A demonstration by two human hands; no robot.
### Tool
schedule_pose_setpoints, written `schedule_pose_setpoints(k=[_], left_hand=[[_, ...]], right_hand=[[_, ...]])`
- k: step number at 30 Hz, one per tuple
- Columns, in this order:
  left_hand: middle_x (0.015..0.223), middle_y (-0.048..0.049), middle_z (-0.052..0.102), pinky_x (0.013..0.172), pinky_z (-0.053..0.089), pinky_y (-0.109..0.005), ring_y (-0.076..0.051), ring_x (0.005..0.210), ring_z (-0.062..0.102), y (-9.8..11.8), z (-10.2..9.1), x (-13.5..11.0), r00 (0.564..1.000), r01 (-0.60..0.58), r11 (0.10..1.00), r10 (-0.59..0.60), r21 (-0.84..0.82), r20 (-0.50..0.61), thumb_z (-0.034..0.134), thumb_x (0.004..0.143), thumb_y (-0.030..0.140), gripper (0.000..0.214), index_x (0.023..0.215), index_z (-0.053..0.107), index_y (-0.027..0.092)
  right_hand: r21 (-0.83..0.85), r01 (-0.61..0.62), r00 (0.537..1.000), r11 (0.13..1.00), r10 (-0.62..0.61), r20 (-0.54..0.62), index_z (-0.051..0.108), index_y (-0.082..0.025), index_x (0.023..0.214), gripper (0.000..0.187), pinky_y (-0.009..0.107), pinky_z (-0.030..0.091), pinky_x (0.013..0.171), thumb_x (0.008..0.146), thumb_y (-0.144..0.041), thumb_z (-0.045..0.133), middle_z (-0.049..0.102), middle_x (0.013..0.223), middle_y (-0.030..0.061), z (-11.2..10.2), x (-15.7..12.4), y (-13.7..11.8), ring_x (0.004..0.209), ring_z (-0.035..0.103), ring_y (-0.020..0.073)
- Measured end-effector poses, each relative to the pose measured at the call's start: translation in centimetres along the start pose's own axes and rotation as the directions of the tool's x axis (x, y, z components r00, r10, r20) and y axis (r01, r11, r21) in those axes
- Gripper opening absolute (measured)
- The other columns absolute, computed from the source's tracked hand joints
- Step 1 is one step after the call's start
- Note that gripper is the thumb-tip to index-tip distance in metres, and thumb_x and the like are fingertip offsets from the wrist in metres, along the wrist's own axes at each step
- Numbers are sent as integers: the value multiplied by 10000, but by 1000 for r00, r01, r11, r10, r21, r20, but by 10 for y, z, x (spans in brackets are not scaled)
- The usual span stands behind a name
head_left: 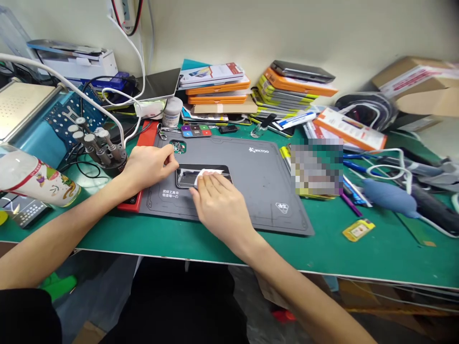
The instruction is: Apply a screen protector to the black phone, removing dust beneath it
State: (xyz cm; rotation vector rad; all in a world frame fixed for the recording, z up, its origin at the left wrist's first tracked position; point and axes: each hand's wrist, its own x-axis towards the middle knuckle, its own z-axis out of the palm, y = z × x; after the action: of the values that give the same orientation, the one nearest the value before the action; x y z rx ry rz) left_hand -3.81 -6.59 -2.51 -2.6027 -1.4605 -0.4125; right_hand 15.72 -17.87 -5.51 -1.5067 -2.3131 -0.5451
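A phone (pixel 186 177) with a dark, glossy screen lies flat on a grey work mat (pixel 265 191). My right hand (pixel 222 200) presses a folded white wipe (pixel 210 173) against the screen, fingers together over it. Beside the phone's left end, my left hand (pixel 152 165) is curled closed with its knuckles by the phone's corner. What those fingers hold, if anything, is hidden. Just beyond the left hand, a small circuit board (pixel 178 146) shows at the mat's upper left.
On the left stand a cup of screwdrivers (pixel 114 165) and a tilted plastic bottle (pixel 43 177). Stacked boxes (pixel 218 88) and a white jar (pixel 172 112) line the back. To the right lie a blue air blower (pixel 390 198), cables and a small yellow packet (pixel 358 230).
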Motion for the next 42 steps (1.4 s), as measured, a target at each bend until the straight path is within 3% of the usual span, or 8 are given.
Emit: schedule_pose_setpoints(k=[4, 7, 12, 18, 23, 28, 33, 42], left_hand=[[760, -66, 764, 611, 310, -318, -253, 703, 718, 0, 0, 0, 1000, -5, 1000, 5, 4, -6, 430, 954, 352, 313, 921, 703, 201], [760, -69, 762, 607, 299, -319, -247, 698, 710, 1, 0, -1, 1000, 3, 1000, -3, -11, -8, 429, 958, 358, 313, 896, 691, 198], [740, -52, 750, 611, 285, -312, -220, 681, 688, 2, -1, -2, 1000, -13, 998, 15, -62, 26, 438, 954, 347, 294, 882, 681, 199], [756, -59, 752, 605, 249, -319, -238, 696, 697, 3, -3, 0, 999, 12, 1000, -11, -28, 34, 416, 964, 350, 320, 897, 691, 200], [747, -49, 754, 597, 224, -319, -224, 683, 694, 0, -1, -1, 1000, -16, 1000, 16, -8, 7, 414, 965, 352, 318, 889, 687, 208], [734, -46, 750, 592, 225, -321, -221, 666, 686, -2, 0, -2, 1000, -16, 1000, 16, -21, -8, 419, 965, 351, 310, 861, 673, 209], [717, -38, 741, 596, 247, -316, -213, 653, 678, 0, -1, -2, 1000, -17, 998, 18, -53, 7, 434, 954, 335, 288, 848, 668, 206], [747, -52, 754, 600, 268, -307, -217, 680, 692, -1, -2, -1, 1000, -8, 1000, 8, -19, 10, 431, 967, 342, 295, 888, 676, 198]], right_hand=[[115, 133, 991, 984, -133, -10, 723, 35, 1267, 437, 426, 521, 1154, 1086, -257, 452, 742, 1278, 227, -1, 6, -2, 1225, 725, 297], [200, 45, 999, 979, -41, -24, 762, -114, 1262, 393, 420, 536, 1141, 1091, -219, 424, 772, 1261, 122, 2, -6, 24, 1205, 738, 240], [107, -74, 993, 991, 83, -86, 763, -87, 1236, 363, 421, 570, 1093, 1075, -211, 462, 782, 1232, 143, 2, -26, 55, 1171, 753, 265], [36, -20, 1000, 999, 19, 15, 762, 3, 1186, 422, 440, 564, 1090, 1077, -248, 440, 788, 1181, 204, 2, -2, 29, 1122, 768, 294], [103, 56, 998, 993, -56, 3, 756, -42, 1242, 414, 447, 540, 1131, 1078, -249, 437, 759, 1266, 184, 5, 20, -1, 1211, 733, 277], [146, 24, 999, 989, -17, -49, 787, -92, 1182, 368, 405, 544, 1113, 1080, -217, 456, 793, 1201, 128, 6, 8, 22, 1125, 769, 238], [14, -55, 993, 998, 56, -105, 797, -82, 1101, 339, 380, 582, 1021, 1069, -213, 486, 818, 1121, 134, 10, -7, 55, 1054, 787, 249], [85, 53, 997, 995, -48, -54, 780, -28, 1142, 398, 398, 579, 1036, 1070, -304, 502, 791, 1175, 198, 11, 25, 14, 1112, 769, 288]])
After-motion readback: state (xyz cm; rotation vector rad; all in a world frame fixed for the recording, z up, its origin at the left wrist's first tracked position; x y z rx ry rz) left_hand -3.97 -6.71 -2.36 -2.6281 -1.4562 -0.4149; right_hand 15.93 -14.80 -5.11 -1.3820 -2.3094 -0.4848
